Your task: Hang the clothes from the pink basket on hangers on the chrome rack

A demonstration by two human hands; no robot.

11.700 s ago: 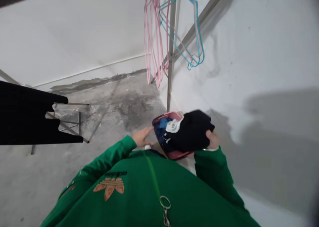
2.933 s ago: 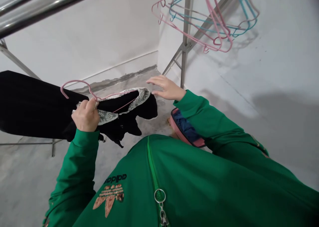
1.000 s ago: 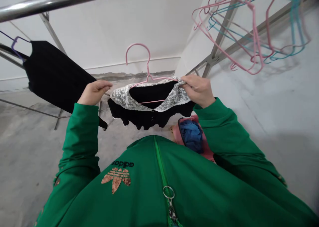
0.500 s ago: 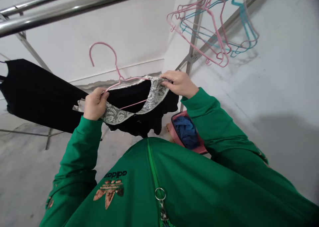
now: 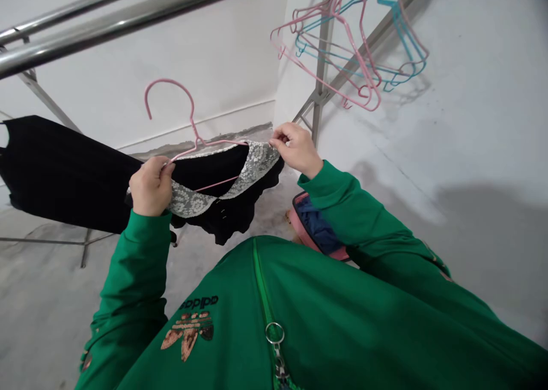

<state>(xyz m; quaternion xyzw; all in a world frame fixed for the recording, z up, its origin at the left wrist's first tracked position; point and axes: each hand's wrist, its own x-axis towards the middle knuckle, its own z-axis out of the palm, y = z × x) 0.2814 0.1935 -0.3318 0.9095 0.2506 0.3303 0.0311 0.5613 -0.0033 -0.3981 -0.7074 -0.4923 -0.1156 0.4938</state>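
Observation:
A black top (image 5: pixel 233 216) with a white lace collar (image 5: pixel 188 200) hangs between my hands in front of my body. A pink hanger (image 5: pixel 198 140) sits inside its neck opening, hook pointing up and left. My left hand (image 5: pixel 150 187) is closed around the hanger's left shoulder and the collar there. With thumb and fingers pinched together, my right hand (image 5: pixel 297 149) holds the right end of the lace collar. The hanger's right arm is hidden under the fabric at that end.
Metal rails (image 5: pixel 120 27) cross the upper left. Another black garment (image 5: pixel 64 179) hangs at the left. Several pink and blue hangers (image 5: pixel 356 43) hang from the rack at the upper right. A pink container (image 5: pixel 299 225) with blue cloth (image 5: pixel 319 224) stands below my right sleeve.
Both hands, the top and the hanger have shifted left and slightly down in view. My right hand has moved out to the collar's edge. The background has shifted slightly too.

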